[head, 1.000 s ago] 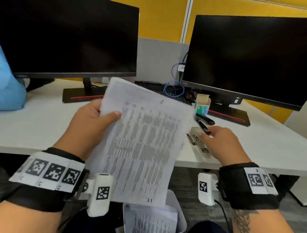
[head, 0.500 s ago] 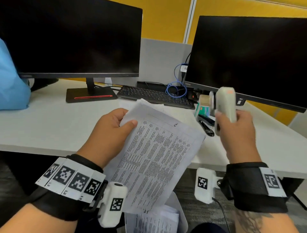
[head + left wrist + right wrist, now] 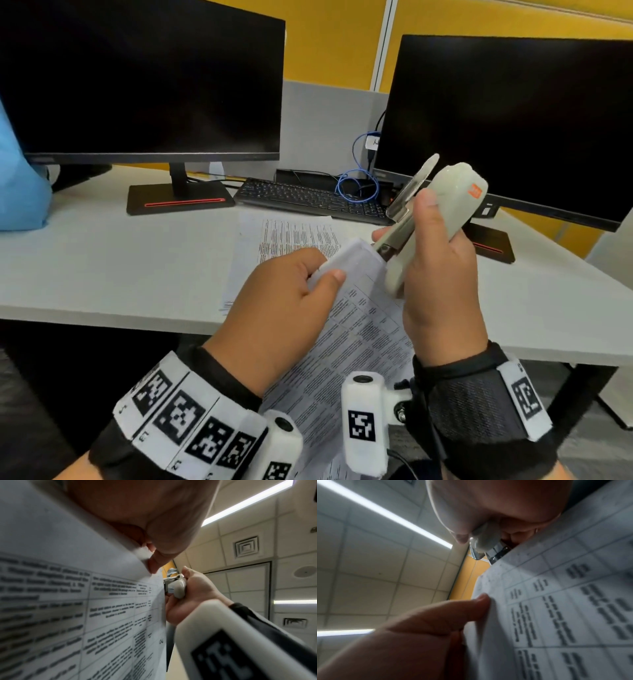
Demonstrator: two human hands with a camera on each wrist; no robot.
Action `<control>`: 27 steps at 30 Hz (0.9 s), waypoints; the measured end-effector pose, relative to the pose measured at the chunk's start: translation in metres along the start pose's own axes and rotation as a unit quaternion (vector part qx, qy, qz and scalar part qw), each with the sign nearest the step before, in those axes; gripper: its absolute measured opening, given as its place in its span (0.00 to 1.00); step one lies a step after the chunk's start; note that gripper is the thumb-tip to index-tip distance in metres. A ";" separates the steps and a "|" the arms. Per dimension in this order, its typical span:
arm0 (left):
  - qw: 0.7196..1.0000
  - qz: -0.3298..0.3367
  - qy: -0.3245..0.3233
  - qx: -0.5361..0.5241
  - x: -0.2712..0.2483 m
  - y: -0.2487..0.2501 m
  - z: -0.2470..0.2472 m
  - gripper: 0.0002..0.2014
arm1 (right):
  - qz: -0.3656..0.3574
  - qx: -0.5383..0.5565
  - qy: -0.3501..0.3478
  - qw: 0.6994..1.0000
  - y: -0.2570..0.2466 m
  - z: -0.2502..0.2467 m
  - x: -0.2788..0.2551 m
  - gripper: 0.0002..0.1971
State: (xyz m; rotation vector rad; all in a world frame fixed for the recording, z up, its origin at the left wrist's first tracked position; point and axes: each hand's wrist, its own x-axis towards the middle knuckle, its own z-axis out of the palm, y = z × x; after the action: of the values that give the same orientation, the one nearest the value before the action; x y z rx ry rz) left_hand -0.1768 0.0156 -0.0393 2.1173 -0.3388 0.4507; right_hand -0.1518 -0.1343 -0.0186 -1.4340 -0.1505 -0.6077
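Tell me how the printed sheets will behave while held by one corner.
Probably floppy: the printed sheets curl where the left hand pinches them and sag below. Likely light: a thumb pinch alone carries them. Pages may fan apart until the stapler in the right hand bites.
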 end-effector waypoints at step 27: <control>0.982 0.164 -0.003 0.093 -0.004 0.033 0.011 0.15 | -0.039 0.016 0.030 0.999 -0.017 0.006 -0.004 0.29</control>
State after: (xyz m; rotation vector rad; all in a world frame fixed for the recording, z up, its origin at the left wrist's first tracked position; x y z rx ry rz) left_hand -0.1917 -0.0113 -0.0224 2.2514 -0.6769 0.6909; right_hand -0.1616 -0.1280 -0.0041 -1.3826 -0.1695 -0.7090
